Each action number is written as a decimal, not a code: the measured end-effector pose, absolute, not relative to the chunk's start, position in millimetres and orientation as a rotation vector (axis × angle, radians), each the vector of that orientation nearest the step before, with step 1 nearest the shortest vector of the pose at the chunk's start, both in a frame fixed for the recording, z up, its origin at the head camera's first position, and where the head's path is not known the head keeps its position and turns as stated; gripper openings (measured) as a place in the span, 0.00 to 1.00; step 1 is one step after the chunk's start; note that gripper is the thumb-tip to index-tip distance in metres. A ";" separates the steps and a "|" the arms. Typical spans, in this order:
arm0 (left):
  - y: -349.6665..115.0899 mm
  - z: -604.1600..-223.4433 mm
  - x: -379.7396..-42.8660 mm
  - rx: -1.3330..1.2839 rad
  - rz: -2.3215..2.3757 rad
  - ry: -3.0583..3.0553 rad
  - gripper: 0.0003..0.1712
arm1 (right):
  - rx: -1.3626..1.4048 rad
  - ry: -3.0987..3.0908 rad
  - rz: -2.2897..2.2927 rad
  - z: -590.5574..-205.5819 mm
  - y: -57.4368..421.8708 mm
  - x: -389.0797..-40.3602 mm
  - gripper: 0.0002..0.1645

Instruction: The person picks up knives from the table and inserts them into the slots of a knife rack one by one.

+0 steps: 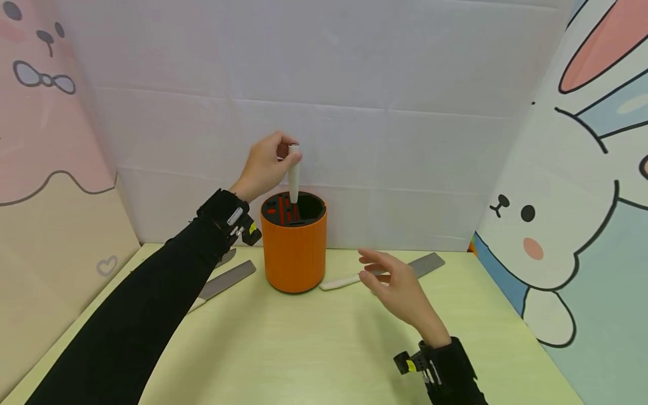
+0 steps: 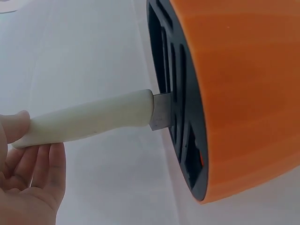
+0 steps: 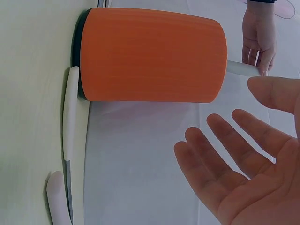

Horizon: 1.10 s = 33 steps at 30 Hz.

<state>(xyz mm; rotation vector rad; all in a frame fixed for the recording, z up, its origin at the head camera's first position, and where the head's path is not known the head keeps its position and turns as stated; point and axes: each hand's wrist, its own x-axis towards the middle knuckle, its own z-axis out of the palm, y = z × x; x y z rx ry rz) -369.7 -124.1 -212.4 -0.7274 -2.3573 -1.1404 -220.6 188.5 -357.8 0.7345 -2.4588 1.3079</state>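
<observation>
My left hand (image 1: pixel 264 166) pinches the end of a knife's white handle (image 2: pixel 89 118) between thumb and fingers. That knife stands upright over the orange round knife block (image 1: pixel 295 256). In the left wrist view a short stretch of its blade (image 2: pixel 162 111) shows above the black slotted top (image 2: pixel 191 136); the rest is hidden inside. My right hand (image 1: pixel 400 288) is held in the air right of the block, palm and spread fingers bare in the right wrist view. In the head view it overlaps a knife with a white handle (image 1: pixel 340 282) and a broad grey blade (image 1: pixel 428 264).
Left of the block, a grey-bladed knife (image 1: pixel 229 279) and another blade (image 1: pixel 226 257) lie partly behind my left sleeve. A second white handle (image 3: pixel 57 199) lies on the right side of the pale table (image 1: pixel 283 360). A white wall sheet (image 1: pixel 354 169) stands close behind.
</observation>
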 end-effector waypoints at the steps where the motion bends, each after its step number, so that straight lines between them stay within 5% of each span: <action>1: -124.3 -213.5 -369.6 -0.727 -1.142 -2.359 0.21 | 0.737 -2.459 1.305 -358.1 188.7 -220.4 0.26; 33: -126.3 -221.2 -374.1 -0.641 -1.125 -2.440 0.24 | 0.758 -2.455 1.229 -361.6 190.4 -220.6 0.27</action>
